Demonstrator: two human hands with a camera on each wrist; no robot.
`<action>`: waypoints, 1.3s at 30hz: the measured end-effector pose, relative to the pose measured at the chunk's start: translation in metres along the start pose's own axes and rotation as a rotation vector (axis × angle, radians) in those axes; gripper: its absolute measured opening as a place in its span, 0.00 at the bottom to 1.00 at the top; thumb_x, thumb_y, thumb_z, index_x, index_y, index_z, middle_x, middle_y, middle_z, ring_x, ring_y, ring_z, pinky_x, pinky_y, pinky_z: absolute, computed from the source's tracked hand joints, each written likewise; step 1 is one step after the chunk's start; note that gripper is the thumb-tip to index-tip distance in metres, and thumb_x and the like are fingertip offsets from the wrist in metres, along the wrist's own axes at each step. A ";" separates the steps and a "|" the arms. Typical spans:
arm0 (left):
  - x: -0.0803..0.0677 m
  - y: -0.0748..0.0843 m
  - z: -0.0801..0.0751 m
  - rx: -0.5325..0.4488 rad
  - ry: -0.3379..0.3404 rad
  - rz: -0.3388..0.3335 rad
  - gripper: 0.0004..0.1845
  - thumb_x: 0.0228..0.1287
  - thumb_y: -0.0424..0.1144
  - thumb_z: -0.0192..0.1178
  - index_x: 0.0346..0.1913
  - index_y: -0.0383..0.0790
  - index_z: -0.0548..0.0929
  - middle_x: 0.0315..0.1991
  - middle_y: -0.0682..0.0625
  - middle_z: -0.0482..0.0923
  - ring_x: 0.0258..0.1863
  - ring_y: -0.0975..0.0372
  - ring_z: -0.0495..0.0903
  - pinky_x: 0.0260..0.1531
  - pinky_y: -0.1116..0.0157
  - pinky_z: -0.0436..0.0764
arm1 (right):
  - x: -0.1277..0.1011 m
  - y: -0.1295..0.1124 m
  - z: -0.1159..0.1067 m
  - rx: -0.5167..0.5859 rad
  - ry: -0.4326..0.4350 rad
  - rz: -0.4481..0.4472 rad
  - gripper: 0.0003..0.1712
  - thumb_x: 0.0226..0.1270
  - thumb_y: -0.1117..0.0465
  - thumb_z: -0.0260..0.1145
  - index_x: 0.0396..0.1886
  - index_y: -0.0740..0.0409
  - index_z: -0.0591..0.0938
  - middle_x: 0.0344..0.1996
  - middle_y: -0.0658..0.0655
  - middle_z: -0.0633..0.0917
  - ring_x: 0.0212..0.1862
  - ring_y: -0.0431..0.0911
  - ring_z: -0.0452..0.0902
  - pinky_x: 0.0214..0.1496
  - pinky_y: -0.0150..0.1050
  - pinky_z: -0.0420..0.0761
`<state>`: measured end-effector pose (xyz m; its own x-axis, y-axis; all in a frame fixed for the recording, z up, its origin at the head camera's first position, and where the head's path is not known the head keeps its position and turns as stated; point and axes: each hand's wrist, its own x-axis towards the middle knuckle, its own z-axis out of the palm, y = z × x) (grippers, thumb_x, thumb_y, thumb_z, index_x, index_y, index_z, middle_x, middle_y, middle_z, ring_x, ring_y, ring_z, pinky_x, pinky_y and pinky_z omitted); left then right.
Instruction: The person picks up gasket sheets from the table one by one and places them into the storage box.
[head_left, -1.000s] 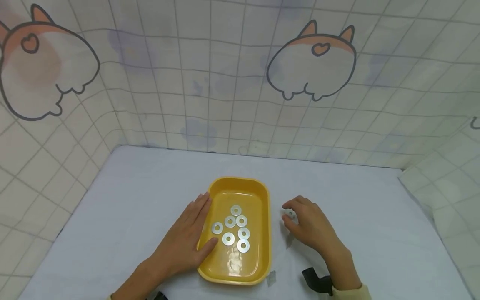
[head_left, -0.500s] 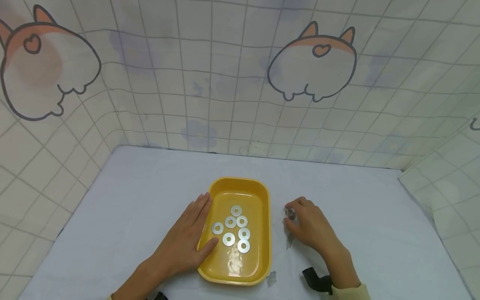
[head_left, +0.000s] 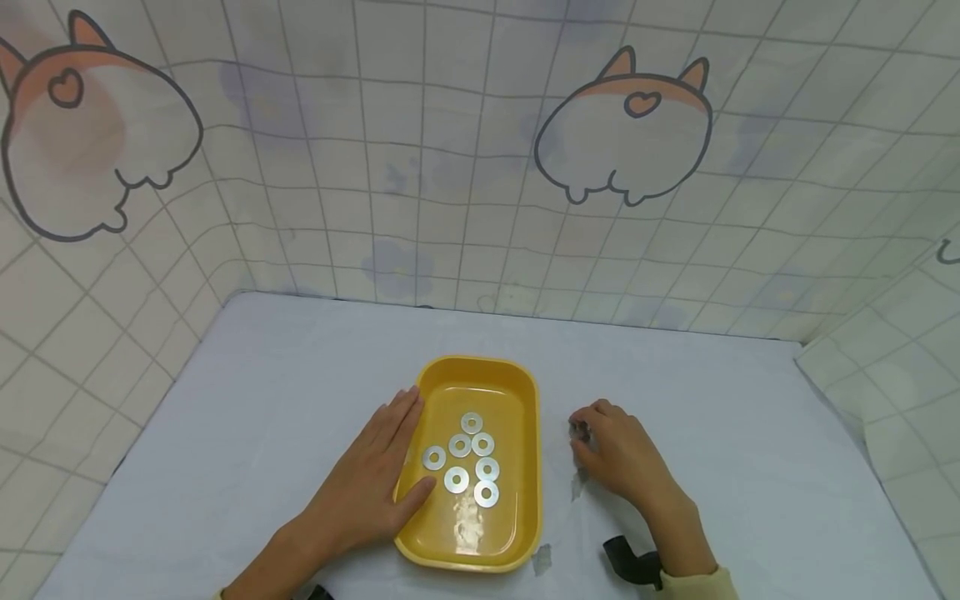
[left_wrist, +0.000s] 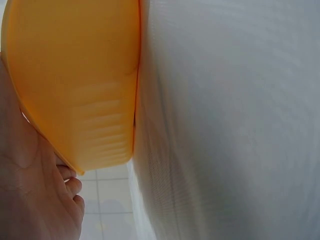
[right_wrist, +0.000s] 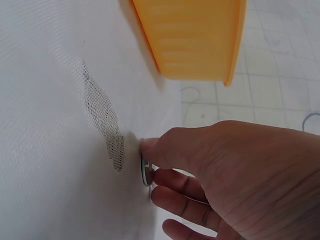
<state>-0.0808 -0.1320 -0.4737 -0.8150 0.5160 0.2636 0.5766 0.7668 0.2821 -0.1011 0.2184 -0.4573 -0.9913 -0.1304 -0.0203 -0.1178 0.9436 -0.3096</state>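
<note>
A yellow rectangular tray [head_left: 505,533] stands on the white-covered table with several flat metal washers [head_left: 456,480] lying in its middle. My left hand [head_left: 371,475] rests along the tray's left rim, fingers straight on the outside and thumb reaching over the edge. In the left wrist view the palm lies by the tray's outer wall [left_wrist: 75,90]. To the right of the tray, my right hand [head_left: 618,446] pinches a metal washer [right_wrist: 146,171] between thumb and fingers, right at the cloth. The washer is tipped on edge, partly covered by the fingers.
Grey patches [head_left: 542,560] show on the cloth between the tray and my right arm. A black curved piece [head_left: 633,562] sits at my right wrist. Behind the table hangs a tile-patterned curtain [head_left: 450,167] with cartoon animals.
My right thumb and fingers have closed in on the washer, which has gone from lying on the cloth to tipped between them. My left hand and the tray have stayed put.
</note>
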 end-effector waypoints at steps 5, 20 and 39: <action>0.000 0.000 -0.001 -0.006 -0.001 -0.002 0.51 0.72 0.58 0.60 0.84 0.31 0.52 0.87 0.41 0.51 0.86 0.48 0.55 0.87 0.70 0.31 | 0.001 0.000 0.000 -0.009 0.001 0.008 0.16 0.67 0.60 0.75 0.52 0.60 0.88 0.42 0.57 0.88 0.41 0.48 0.81 0.55 0.52 0.90; -0.001 0.000 0.000 -0.001 0.010 0.007 0.51 0.72 0.58 0.61 0.84 0.31 0.52 0.87 0.40 0.51 0.86 0.47 0.55 0.87 0.69 0.32 | 0.001 -0.002 0.001 -0.057 -0.048 0.077 0.16 0.67 0.56 0.77 0.48 0.61 0.86 0.37 0.55 0.85 0.37 0.47 0.76 0.52 0.48 0.89; 0.000 0.001 -0.002 -0.001 0.005 0.006 0.51 0.72 0.58 0.60 0.84 0.30 0.52 0.87 0.40 0.51 0.86 0.47 0.55 0.87 0.69 0.32 | -0.002 -0.025 0.007 -0.269 0.100 0.026 0.10 0.61 0.62 0.74 0.27 0.61 0.81 0.21 0.54 0.76 0.26 0.47 0.68 0.35 0.43 0.81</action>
<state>-0.0802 -0.1315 -0.4719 -0.8113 0.5187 0.2699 0.5816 0.7633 0.2813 -0.0954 0.1932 -0.4562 -0.9936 -0.0865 0.0730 -0.0901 0.9948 -0.0468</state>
